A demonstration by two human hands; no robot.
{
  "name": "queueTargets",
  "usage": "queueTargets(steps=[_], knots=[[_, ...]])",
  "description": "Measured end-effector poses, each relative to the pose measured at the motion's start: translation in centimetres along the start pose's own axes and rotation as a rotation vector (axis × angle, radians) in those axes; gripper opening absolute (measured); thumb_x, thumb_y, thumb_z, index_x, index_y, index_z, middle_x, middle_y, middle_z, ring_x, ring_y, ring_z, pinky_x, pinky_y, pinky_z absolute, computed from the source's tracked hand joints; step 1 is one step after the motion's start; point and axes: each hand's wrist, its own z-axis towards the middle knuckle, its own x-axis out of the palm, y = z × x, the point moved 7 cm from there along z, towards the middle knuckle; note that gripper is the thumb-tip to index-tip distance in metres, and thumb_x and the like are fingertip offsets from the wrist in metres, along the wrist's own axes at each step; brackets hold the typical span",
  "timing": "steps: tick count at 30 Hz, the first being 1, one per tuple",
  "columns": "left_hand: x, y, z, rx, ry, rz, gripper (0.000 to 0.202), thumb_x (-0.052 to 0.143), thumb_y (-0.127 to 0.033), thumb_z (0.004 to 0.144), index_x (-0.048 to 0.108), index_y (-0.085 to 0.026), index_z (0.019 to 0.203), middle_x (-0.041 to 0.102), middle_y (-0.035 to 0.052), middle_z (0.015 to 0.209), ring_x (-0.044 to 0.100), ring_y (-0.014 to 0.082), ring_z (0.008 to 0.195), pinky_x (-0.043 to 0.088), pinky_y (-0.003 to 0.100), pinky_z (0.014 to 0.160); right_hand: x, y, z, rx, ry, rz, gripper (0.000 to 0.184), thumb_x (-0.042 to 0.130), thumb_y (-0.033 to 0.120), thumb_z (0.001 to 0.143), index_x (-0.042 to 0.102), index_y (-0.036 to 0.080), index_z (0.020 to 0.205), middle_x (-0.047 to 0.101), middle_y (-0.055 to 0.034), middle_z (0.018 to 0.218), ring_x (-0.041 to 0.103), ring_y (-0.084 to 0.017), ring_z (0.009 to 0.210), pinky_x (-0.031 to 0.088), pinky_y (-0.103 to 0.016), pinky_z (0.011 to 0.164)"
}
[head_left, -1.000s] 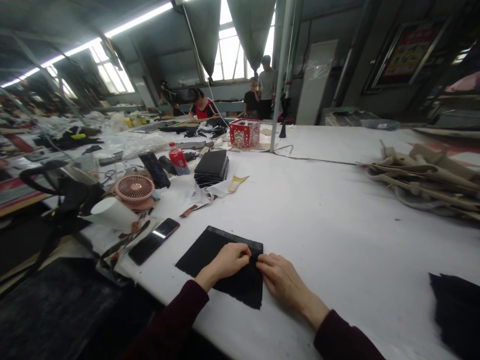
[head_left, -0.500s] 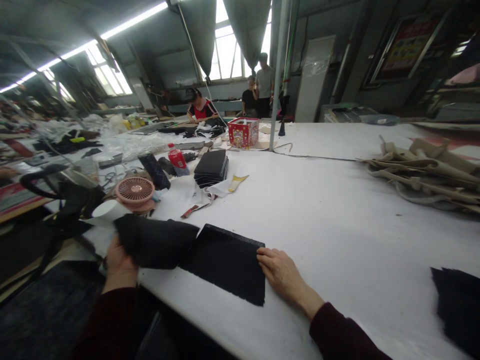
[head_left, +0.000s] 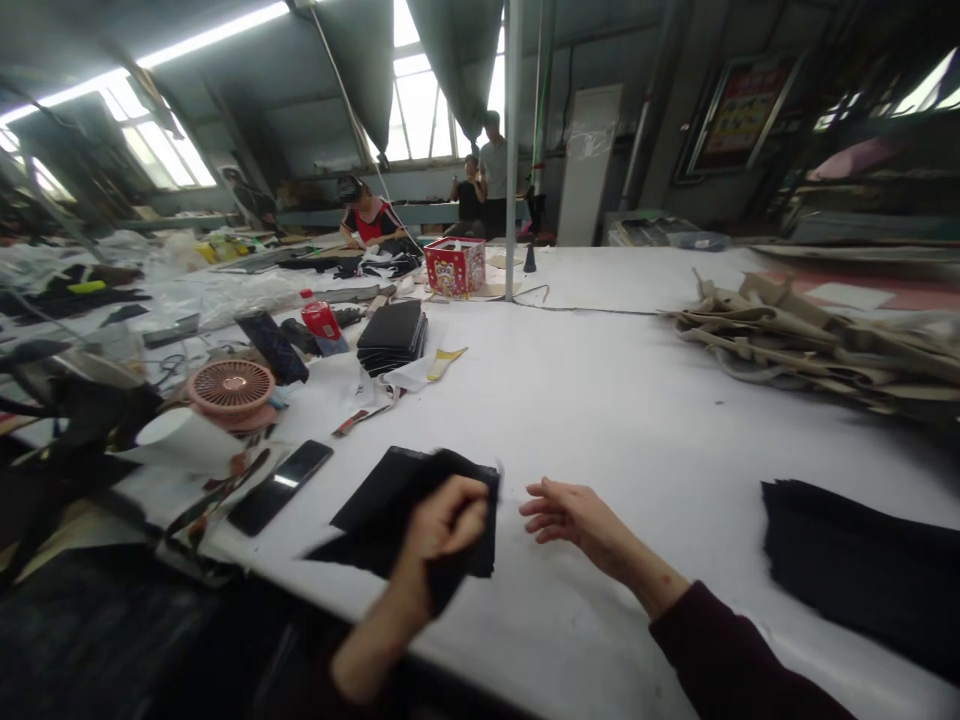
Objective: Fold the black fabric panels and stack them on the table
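A black fabric piece (head_left: 446, 582) is gripped in my left hand (head_left: 444, 520), whose fingers are curled closed on it; motion blurs its edges. Beneath it, another flat black piece (head_left: 379, 490) lies on the white table, partly covered by the held one and by my hand. My right hand (head_left: 571, 520) hovers just right of these pieces, fingers stretched out and holding nothing. A phone (head_left: 283, 485) lies to the left of the black pieces.
Beyond them stand a stack of black pieces (head_left: 391, 335), a pink fan (head_left: 231, 390) and a red-labelled bottle (head_left: 322, 322). Beige scraps (head_left: 810, 335) and more black fabric (head_left: 855, 560) lie on the right. A pole (head_left: 512, 170) rises behind; several people work further back.
My left hand has carried the black piece rightward over the flat one, uncovering the phone. My right hand has let go of the flat piece's corner and moved off it. The view has turned right.
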Motion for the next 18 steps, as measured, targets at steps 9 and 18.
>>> queueTargets(steps=[9,18], knots=[[19.4,0.4,-5.1,0.488,0.526,0.474,0.02,0.051,-0.014,0.088,0.06,-0.02,0.105,0.064,0.0062,0.105,0.058,0.0224,0.095,0.048,0.037,0.084,-9.3,-1.9,-5.6,0.082,-0.106,-0.41,0.036,0.069,0.046,0.078,0.069,0.011,0.089,0.067,-0.0024,0.074,0.055,-0.012,0.062,0.038,-0.022,0.054],[14.8,4.1,-0.4,0.496,0.558,0.889,0.014,0.055,-0.016,0.09,0.06,-0.02,0.103,0.061,0.0053,0.105,0.056,0.0239,0.1,0.046,0.041,0.088,-7.2,-0.7,-5.8,-0.144,-0.481,-1.014,0.026,0.057,0.023,0.084,0.07,0.018,0.106,0.07,-0.0046,0.092,0.063,-0.02,0.087,0.042,-0.028,0.079]])
